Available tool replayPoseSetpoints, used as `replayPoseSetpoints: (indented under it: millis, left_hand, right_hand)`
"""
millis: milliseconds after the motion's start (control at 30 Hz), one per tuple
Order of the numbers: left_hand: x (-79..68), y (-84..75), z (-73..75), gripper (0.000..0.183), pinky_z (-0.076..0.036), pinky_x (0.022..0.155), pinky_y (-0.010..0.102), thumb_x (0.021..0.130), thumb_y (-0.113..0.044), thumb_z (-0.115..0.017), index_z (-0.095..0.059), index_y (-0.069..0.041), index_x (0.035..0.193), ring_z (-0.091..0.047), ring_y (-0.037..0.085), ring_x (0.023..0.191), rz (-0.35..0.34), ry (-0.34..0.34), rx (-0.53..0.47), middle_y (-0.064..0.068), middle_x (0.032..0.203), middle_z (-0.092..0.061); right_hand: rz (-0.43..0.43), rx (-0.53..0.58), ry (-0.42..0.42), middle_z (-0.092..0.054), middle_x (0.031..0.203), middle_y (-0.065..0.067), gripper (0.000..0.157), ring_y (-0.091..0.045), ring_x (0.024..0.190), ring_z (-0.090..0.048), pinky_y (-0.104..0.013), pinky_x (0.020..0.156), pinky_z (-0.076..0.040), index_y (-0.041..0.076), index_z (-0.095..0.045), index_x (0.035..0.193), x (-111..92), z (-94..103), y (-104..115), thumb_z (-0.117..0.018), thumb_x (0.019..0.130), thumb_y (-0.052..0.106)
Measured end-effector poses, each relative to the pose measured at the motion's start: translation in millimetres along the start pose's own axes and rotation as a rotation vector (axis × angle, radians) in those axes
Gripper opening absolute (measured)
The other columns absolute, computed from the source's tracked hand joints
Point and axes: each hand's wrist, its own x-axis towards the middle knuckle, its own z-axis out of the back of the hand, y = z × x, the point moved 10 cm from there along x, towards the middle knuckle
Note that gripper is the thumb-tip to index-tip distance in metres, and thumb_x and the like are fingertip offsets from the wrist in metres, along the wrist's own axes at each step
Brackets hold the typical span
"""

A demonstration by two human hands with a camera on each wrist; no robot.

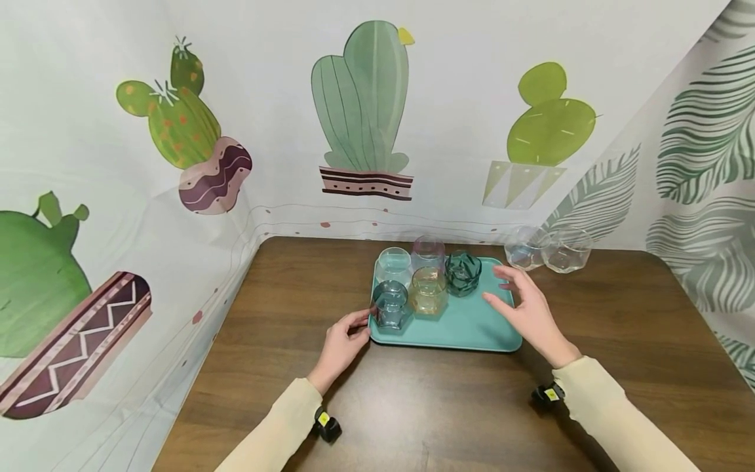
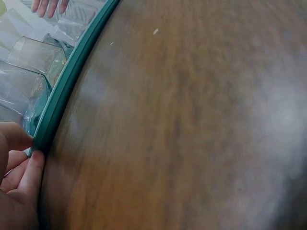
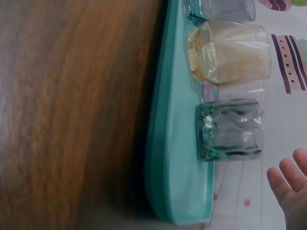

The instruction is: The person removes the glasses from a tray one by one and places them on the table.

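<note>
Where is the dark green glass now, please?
In the head view, the dark green glass stands toward the back of the teal tray, just right of the amber glass and left of the right hand.

In the left wrist view, the left hand (image 2: 19, 194) pinches the edge of a teal tray (image 2: 67, 79) bearing see-through glasses (image 2: 36, 55), the right hand's fingers (image 2: 52, 7) showing beyond, brown wood-grained tabletop (image 2: 172, 120) alongside.

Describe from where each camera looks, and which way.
Head: on the head, facing forward and down at tray and table; left hand, right hand, sleeves show.
Left wrist: on that wrist, facing table and tray edge; left hand and right fingers show.
Right wrist: on that wrist, facing table and tray side; right hand shows.
Both wrist views share the yellow glass.
</note>
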Motion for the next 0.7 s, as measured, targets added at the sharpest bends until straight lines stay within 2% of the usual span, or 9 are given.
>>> replayPoseSetpoints:
  millis: [67, 167, 300, 433, 533, 700]
  left_hand:
    - [0.0, 0.1, 0.3, 0.036, -0.059, 0.092, 0.029, 0.094, 0.001, -0.070, -0.070, -0.001, 0.130, -0.069, 0.030, 0.115, 0.001, -0.001, 0.002, 0.014, 0.128, -0.072]
    - [0.0, -0.1, 0.5, 0.036, -0.060, 0.092, 0.029, 0.094, 0.001, -0.070, -0.070, -0.001, 0.130, -0.069, 0.030, 0.115, -0.004, -0.003, 0.012, 0.014, 0.128, -0.072]
    - [-0.2, 1.0, 0.8, 0.036, -0.059, 0.092, 0.028, 0.094, 0.001, -0.070, -0.070, -0.001, 0.130, -0.070, 0.030, 0.115, -0.001, -0.004, 0.013, 0.014, 0.127, -0.072]
    - [-0.1, 2.4, 1.0, 0.036, -0.060, 0.092, 0.029, 0.094, 0.001, -0.070, -0.071, -0.002, 0.130, -0.070, 0.030, 0.115, 0.001, -0.006, 0.009, 0.014, 0.126, -0.072]
    - [0.3, 3.4, 0.3, 0.036, -0.060, 0.093, 0.032, 0.095, 0.000, -0.071, -0.071, -0.003, 0.131, -0.069, 0.029, 0.115, -0.007, -0.005, -0.008, 0.013, 0.129, -0.071]
    - [1.4, 4.1, -1.6, 0.039, -0.059, 0.093, 0.027, 0.095, 0.001, -0.069, -0.070, -0.005, 0.133, -0.069, 0.027, 0.117, -0.011, 0.005, -0.022, 0.012, 0.131, -0.070]
  right_hand:
    - [-0.020, -0.010, 0.019, -0.060, 0.139, -0.017, 0.057, -0.023, 0.115, -0.064, -0.010, 0.098, -0.044, 0.005, -0.058, 0.142, 0.8, -5.3, -3.2, -0.081, 0.089, 0.004]
    - [-0.036, -0.004, 0.042, -0.056, 0.143, -0.019, 0.061, -0.041, 0.119, -0.060, -0.013, 0.099, -0.045, 0.001, -0.054, 0.144, 2.5, -12.9, -6.6, -0.081, 0.090, 0.007]
    - [-0.060, 0.003, 0.063, -0.051, 0.146, -0.021, 0.066, -0.042, 0.129, -0.053, -0.035, 0.104, -0.050, -0.001, -0.048, 0.149, 6.2, -22.1, -9.3, -0.081, 0.092, 0.011]
    - [-0.113, 0.032, 0.075, -0.046, 0.150, -0.023, 0.072, -0.044, 0.136, -0.048, -0.057, 0.105, -0.047, 0.000, -0.042, 0.153, 12.0, -29.5, -13.8, -0.079, 0.094, 0.017]
    - [-0.152, 0.044, 0.085, -0.042, 0.154, -0.026, 0.076, -0.048, 0.138, -0.044, -0.063, 0.108, -0.044, 0.000, -0.037, 0.155, 17.2, -34.4, -18.9, -0.079, 0.095, 0.019]
    - [-0.218, 0.047, 0.132, -0.033, 0.160, -0.027, 0.085, -0.049, 0.144, -0.037, -0.064, 0.112, -0.040, 0.000, -0.029, 0.160, 25.1, -43.0, -32.1, -0.078, 0.095, 0.026]
